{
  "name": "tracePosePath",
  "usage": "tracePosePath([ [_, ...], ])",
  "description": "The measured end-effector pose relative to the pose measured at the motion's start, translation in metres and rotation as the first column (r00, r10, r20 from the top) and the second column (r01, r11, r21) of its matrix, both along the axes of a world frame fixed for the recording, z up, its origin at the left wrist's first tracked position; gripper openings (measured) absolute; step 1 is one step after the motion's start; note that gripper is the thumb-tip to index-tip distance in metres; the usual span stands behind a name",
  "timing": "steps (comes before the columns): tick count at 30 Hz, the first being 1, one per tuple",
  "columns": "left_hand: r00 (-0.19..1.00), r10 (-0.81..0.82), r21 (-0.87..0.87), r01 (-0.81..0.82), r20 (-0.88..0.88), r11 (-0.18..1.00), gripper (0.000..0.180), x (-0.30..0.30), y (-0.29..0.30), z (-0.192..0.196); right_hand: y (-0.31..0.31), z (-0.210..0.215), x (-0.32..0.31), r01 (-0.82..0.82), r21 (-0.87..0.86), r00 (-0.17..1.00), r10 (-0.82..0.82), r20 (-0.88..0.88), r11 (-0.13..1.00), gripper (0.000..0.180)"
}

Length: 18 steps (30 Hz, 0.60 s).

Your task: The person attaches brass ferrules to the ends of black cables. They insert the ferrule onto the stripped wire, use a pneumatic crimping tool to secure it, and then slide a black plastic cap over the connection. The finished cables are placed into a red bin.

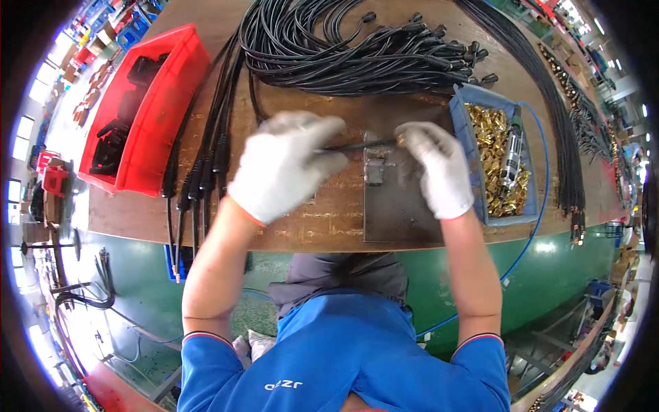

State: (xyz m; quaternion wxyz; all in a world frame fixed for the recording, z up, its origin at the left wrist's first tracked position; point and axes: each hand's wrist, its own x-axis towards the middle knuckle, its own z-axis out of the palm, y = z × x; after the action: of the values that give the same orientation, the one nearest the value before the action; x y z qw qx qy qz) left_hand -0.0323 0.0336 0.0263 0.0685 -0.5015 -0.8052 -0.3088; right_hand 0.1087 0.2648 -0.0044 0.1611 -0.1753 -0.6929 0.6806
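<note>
Both my hands wear white knitted gloves. My left hand (281, 165) is blurred by motion, with its fingers closed around a black cable (364, 145) that runs across to the right. At that cable's right end, my right hand (441, 170) pinches a small copper-coloured end piece (401, 139) between thumb and fingers. Just below the cable, a small metal fixture (375, 172) sits on a dark flat plate (401, 216) on the table. Whether the end piece is seated on the cable is too small to tell.
A blue bin (511, 221) of brass fittings (489, 137) stands right, with a silver tool (513, 154) on a blue hose (547, 165). Left is a red bin (161, 113) of black parts. Bundled black cables (343, 69) lie across the wooden table's (302, 230) far side; more hang over its left edge.
</note>
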Motion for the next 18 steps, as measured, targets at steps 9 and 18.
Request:
tracePosePath([
  [9,0.963,0.143,-0.313,-0.212,-0.228,0.926,0.046,-0.068,-0.038,-0.024,0.010,0.047,-0.010,-0.010,-0.283,0.998,-0.008,-0.060,0.959,0.024],
  [18,0.994,-0.039,-0.192,0.059,0.105,0.980,0.045,-0.019,-0.010,0.009,-0.020,0.055,0.020,-0.129,0.199,0.977,0.159,-0.141,0.972,0.026],
])
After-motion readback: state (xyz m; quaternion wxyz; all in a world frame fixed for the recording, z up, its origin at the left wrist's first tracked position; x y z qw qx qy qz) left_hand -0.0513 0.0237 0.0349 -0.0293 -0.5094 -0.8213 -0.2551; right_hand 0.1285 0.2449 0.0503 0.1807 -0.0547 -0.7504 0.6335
